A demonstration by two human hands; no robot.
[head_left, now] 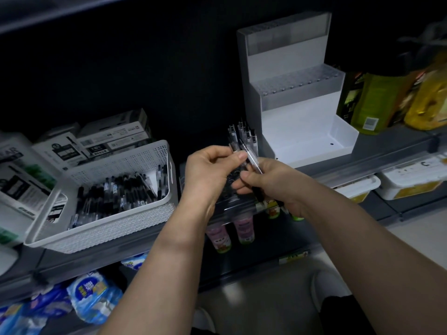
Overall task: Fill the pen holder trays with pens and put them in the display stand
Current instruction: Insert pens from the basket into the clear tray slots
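A clear pen holder tray (235,206) sits on the shelf edge in front of me, with several pens (244,132) standing upright at its far end. My left hand (210,172) pinches a pen at its upper part. My right hand (271,182) grips a clear pen with a black tip (252,159), tilted over the tray. The two hands meet above the tray and hide most of it. A white basket (135,221) at the left holds many loose black pens (116,192). The white stepped display stand (297,97) rises at the back right, with two holder trays in its upper steps.
Boxes of stationery (108,139) are stacked behind and left of the basket. Yellow and green bottles (387,100) stand right of the stand. Small bottles (242,230) and blue packets (92,296) fill the lower shelves. White tubs (406,180) sit at the lower right.
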